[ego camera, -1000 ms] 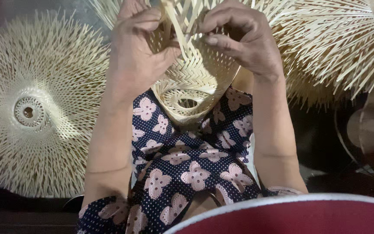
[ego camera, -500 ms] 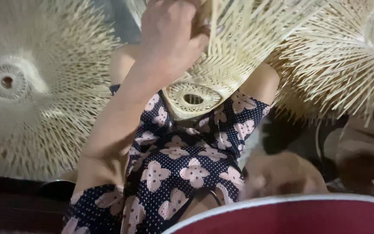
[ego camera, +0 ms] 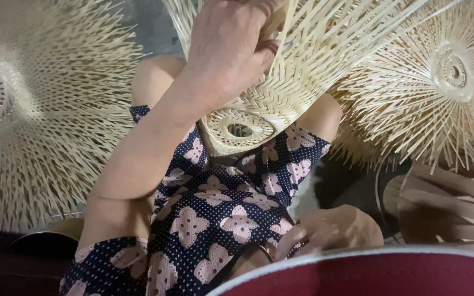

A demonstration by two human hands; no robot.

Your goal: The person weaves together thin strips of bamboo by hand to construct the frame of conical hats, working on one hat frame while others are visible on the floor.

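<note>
Left hand on woven piece, held up over lap.

My left hand (ego camera: pixel 229 52) is closed over the far edge of the half-woven bamboo piece (ego camera: pixel 281 82), fingers curled around its strips; the piece stands tilted above my knees, its ring (ego camera: pixel 242 129) facing me. My right hand (ego camera: pixel 330 230) lies low at near right by my dotted flower-print dress (ego camera: pixel 220 214), blurred, so I cannot tell how far open it is or whether it holds anything. Finished woven discs lie at far left (ego camera: pixel 34 126) and far right (ego camera: pixel 440 82). No packages, labels or signs show.
</note>
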